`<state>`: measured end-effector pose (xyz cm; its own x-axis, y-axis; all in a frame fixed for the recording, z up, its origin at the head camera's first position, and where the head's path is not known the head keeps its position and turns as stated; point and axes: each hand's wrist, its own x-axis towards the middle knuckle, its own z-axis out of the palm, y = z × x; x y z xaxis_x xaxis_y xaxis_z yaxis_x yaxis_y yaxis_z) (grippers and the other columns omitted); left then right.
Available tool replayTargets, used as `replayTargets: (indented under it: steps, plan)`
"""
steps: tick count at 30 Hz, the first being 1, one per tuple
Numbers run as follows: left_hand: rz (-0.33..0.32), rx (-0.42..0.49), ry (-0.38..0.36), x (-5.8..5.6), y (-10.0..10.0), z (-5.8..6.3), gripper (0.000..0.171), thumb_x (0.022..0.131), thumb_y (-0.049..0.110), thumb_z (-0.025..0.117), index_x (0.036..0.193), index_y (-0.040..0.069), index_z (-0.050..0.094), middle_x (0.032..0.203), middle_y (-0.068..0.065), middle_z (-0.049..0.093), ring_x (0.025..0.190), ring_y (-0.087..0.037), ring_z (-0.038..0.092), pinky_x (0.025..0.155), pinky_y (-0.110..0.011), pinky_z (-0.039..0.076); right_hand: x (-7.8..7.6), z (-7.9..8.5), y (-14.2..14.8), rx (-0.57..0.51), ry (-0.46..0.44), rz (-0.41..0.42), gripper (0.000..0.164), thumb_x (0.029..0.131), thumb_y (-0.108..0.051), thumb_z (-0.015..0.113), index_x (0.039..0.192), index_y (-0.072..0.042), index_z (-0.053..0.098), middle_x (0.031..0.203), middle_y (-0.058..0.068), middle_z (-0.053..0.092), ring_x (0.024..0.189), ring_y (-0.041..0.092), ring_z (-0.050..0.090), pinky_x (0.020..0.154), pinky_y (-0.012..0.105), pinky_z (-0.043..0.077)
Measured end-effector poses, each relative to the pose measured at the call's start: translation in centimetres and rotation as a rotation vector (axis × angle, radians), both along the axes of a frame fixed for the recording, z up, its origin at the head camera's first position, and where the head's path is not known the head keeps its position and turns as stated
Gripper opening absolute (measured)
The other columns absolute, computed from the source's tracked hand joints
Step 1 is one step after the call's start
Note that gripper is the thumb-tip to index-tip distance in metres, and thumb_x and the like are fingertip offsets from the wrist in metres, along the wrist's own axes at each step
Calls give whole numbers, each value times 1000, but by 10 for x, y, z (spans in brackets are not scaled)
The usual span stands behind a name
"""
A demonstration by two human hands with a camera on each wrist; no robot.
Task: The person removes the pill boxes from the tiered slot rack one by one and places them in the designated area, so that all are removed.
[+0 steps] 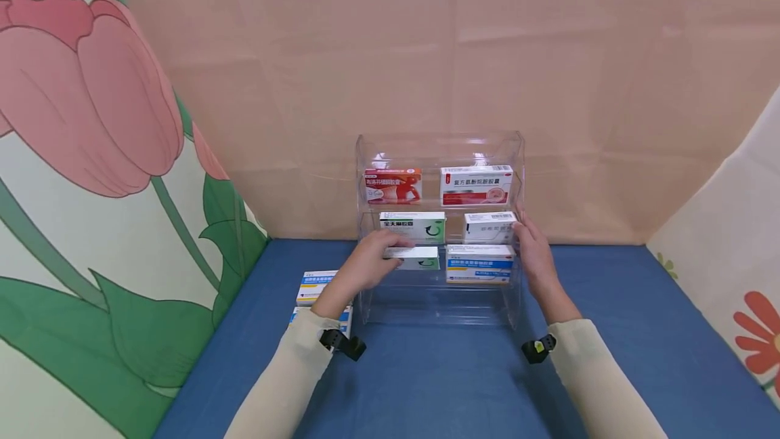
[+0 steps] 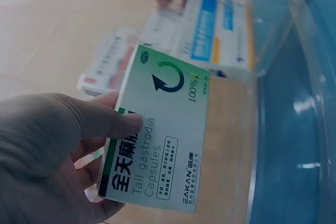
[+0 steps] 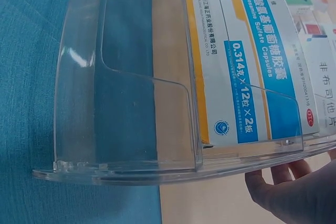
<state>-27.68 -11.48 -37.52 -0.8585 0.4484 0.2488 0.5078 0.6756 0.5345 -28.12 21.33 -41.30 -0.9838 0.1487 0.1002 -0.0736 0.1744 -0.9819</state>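
On clear rack, lowest row of boxes: green-and-white box pinched by left hand, left of blue-and-white box. Right hand at rack's side, grip unclear. Best kept level, released gently, neighbour unbumped.

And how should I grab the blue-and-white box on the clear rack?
Probably pinch the blue-and-white box by its upper part, coming from above: its top looks free, while the clear rack blocks its lower front.
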Motion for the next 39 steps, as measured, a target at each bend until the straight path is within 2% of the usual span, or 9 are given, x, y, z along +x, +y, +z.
replayTargets:
  steps: [5, 9, 14, 17, 21, 25, 31, 39]
  plan:
    - [0, 77, -2, 10, -2, 17, 40, 90, 10, 77, 127, 23, 71, 128, -2, 63, 120, -22, 55, 98, -45, 53, 7, 11, -2, 2, -7, 13, 54, 109, -40, 32, 161, -38, 14, 169, -11, 7, 157, 22, 3, 121, 64, 16]
    - [-17, 120, -22, 17, -8, 24, 39, 89, 10, 78, 125, 23, 72, 122, -2, 64, 115, -22, 57, 94, -44, 55, 15, 22, -7, -7, 2, 36, 55, 110, -33, 31, 162, -31, 13, 170, -6, 6, 157, 25, 2, 120, 65, 16]
    - [-53, 135, -77, 25, -16, 27, 37, 88, 9, 79, 122, 22, 73, 116, -1, 64, 110, -23, 59, 88, -40, 57, 10, 15, -4, -3, 5, 31, 54, 110, -35, 31, 161, -35, 14, 169, -8, 6, 157, 23, 2, 120, 65, 15]
    - [-52, 120, -122, 29, -22, 26, 37, 87, 11, 80, 123, 21, 73, 114, 0, 64, 106, -21, 58, 84, -35, 57, 4, 5, 0, 5, 14, 24, 53, 110, -40, 31, 160, -39, 15, 169, -12, 7, 157, 21, 3, 121, 64, 16]
    - [-45, 80, -170, 33, -33, 22, 37, 87, 15, 80, 123, 22, 72, 108, 2, 63, 100, -19, 56, 79, -32, 53, 2, 0, 1, 11, 21, 8, 54, 109, -46, 32, 160, -38, 16, 169, -12, 9, 157, 23, 6, 121, 63, 16]
    - [-44, 55, -210, 36, -45, 17, 37, 87, 15, 80, 123, 22, 72, 104, 3, 63, 96, -20, 56, 75, -32, 52, 2, 0, 0, 13, 20, 0, 56, 108, -47, 33, 161, -36, 17, 169, -10, 11, 157, 25, 9, 121, 64, 17]
    - [-37, 33, -275, 40, -64, 9, 38, 87, 15, 81, 123, 21, 72, 106, 0, 64, 98, -21, 56, 73, -31, 54, 2, 1, 1, 21, 17, -4, 58, 108, -46, 32, 162, -32, 16, 170, -6, 11, 156, 26, 8, 120, 64, 17]
    - [-38, -10, -341, 40, -91, -1, 34, 88, 15, 80, 121, 19, 72, 103, 0, 63, 96, -21, 55, 74, -33, 52, 1, 0, 1, 6, -1, -7, 59, 108, -48, 33, 162, -33, 15, 170, -4, 11, 156, 28, 11, 120, 62, 19]
